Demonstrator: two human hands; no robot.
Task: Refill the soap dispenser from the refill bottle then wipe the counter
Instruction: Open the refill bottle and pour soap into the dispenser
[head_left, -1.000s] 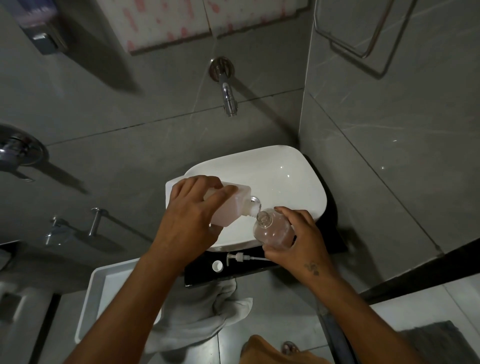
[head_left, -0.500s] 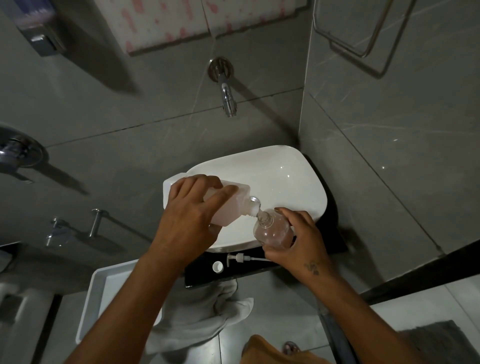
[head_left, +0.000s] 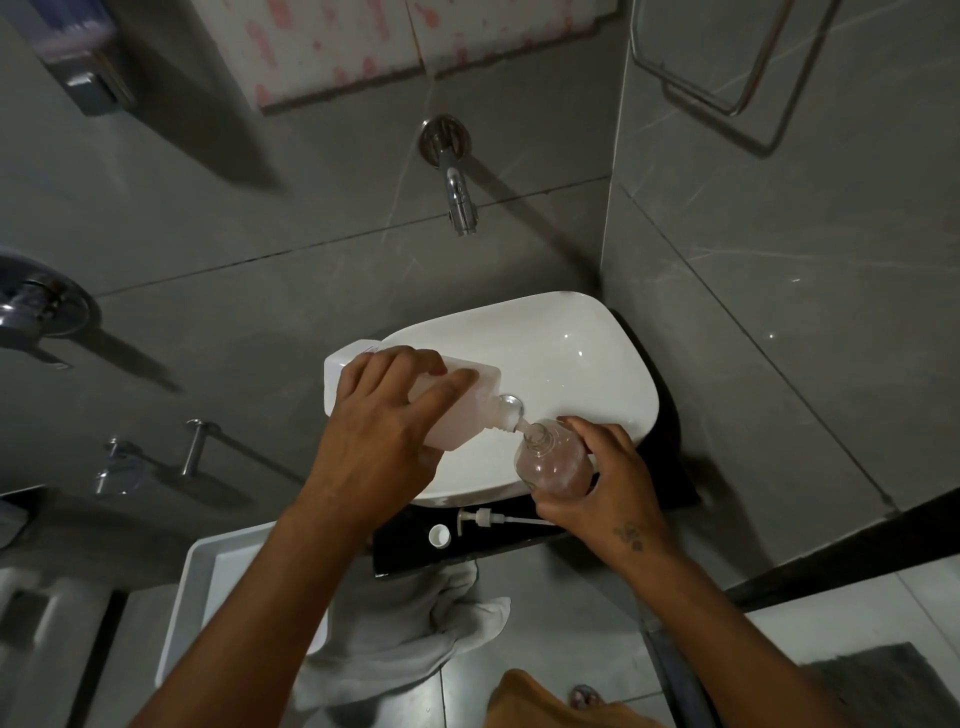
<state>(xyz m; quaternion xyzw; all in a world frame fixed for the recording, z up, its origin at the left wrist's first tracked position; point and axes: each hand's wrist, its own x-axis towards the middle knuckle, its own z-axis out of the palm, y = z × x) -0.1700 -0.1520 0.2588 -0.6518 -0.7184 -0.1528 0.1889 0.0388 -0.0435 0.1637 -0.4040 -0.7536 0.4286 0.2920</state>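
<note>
Our left hand (head_left: 382, 431) is wrapped around the refill bottle (head_left: 447, 402), fingers over its top face and thumb along the side nearest the neck. Our right hand (head_left: 605, 480) is closed around the soap dispenser (head_left: 553, 460), cupping its round body from the right.

Compared with half a second ago, the refill bottle is tipped further: its base sits higher at centre frame and its neck now points down onto the dispenser's open mouth, with the two openings touching or nearly so. The dispenser stays at the same spot over the front rim of the basin (head_left: 582, 358), and pink liquid fills its lower part.

Count of items:
- One refill bottle, lying near horizontal at centre frame, neck to the right.
- One soap dispenser, just right of centre, tilted slightly toward the bottle.
- One pump head (head_left: 485, 518) with its tube, lying flat on the black counter (head_left: 410, 545) below the basin.
- One white cap (head_left: 439, 535), just left of the pump head, apart from it.
- One cloth (head_left: 415, 629), hanging over the counter's front edge at lower centre.
- One white tray (head_left: 200, 587), lower left.
- One wall tap (head_left: 457, 197), above the basin at upper centre.
</note>
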